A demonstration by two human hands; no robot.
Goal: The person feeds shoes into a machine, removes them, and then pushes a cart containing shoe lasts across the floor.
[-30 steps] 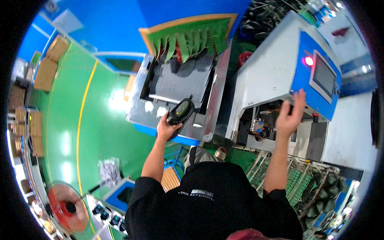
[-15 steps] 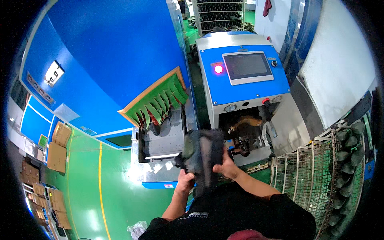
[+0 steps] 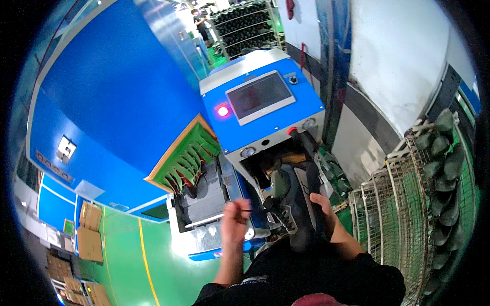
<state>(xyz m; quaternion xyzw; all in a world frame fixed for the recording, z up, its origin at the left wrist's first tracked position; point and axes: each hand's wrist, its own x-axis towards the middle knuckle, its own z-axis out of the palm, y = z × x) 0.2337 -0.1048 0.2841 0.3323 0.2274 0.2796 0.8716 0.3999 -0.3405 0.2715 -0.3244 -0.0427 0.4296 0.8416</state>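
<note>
Glossy green floor (image 3: pixel 120 250) opens wide at left, while a wire-mesh rack (image 3: pixel 393 204) crowds the right side. A dark, laced shoe (image 3: pixel 297 204) sits tilted at the rough-edged opening of a smooth blue-and-white machine (image 3: pixel 263 122). The right hand (image 3: pixel 325 214) grips its side; the left hand (image 3: pixel 235 218) curls nearby, whether pinching anything I cannot tell.

Place: factory workshop
Machine (image 3: pixel 258 131): blue-fronted, screen (image 3: pixel 261 97), 2 round gauges (image 3: pixel 248 152)
Floor (image 3: pixel 176 280): green, yellow line (image 3: pixel 147 260)
Boxes (image 3: pixel 89 243): plain cardboard
Rack (image 3: pixel 274 24): rows of dark pieces
</note>
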